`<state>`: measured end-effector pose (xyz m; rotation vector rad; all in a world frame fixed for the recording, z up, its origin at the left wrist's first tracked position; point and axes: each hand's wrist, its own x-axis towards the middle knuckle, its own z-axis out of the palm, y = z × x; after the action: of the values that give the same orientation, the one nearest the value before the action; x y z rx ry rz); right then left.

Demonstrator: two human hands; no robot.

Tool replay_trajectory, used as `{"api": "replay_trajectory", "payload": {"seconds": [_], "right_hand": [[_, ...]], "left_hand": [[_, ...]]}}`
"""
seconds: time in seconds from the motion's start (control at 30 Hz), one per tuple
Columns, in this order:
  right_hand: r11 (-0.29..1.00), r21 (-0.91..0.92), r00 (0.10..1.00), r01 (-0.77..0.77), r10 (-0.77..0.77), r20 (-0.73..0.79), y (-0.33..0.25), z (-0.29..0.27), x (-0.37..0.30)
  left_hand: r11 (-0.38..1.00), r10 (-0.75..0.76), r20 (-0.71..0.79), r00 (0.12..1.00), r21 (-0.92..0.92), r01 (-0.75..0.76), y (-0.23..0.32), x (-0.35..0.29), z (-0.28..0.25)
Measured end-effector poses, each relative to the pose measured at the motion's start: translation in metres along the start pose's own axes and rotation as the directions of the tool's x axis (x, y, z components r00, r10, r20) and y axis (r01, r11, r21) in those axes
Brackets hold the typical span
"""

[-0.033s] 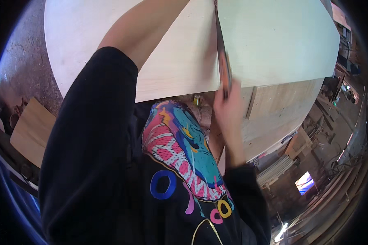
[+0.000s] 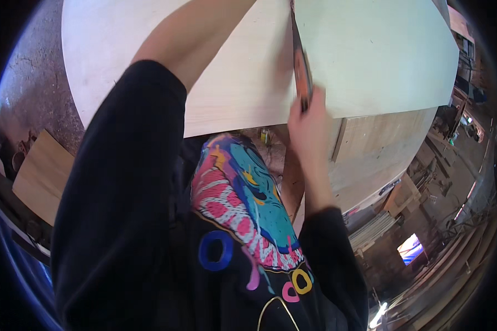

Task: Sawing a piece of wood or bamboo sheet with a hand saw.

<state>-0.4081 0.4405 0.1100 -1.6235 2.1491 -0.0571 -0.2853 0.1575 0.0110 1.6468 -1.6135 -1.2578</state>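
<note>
My right hand (image 2: 309, 118) is wrapped round the orange and black handle of a handsaw (image 2: 302, 74), seen nearly edge-on. Its narrow dark blade runs away from me to the top edge of the picture, along a line in a large pale wooden panel (image 2: 375, 60). A shadow falls on the panel just left of the blade. My left arm reaches over the panel's left part and leaves at the top, so that hand is out of sight.
Below the panel's near edge, at right, is another wooden board (image 2: 378, 132). A loose plywood piece (image 2: 44, 174) leans at the left. Long stacked planks (image 2: 453, 276) lie at the lower right, with wood scraps and clutter beyond the panel's right side.
My right hand and the saw handle have moved a little forward, away from my body. My left arm has stayed in almost the same place.
</note>
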Motion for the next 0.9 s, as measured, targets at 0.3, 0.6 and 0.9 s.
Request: {"api": "replay_trajectory", "payload": {"seconds": [0.3,0.6,0.9], "right_hand": [[0.991,0.063,0.993,-0.117,0.115,0.031,0.021,-0.040,-0.147],[0.999,-0.029,0.998,0.019,-0.017,0.054,-0.022,-0.025,0.042],[0.973,0.083,0.977,-0.214,0.213,0.013,0.040,-0.046,-0.189]], "left_hand": [[0.996,-0.091,0.079,0.993,-0.004,0.092,-0.002,-0.006,-0.012],[0.997,-0.071,0.167,0.983,-0.001,0.072,-0.007,0.022,0.012],[1.000,-0.025,0.065,0.998,0.017,0.024,-0.002,0.012,-0.001]]}}
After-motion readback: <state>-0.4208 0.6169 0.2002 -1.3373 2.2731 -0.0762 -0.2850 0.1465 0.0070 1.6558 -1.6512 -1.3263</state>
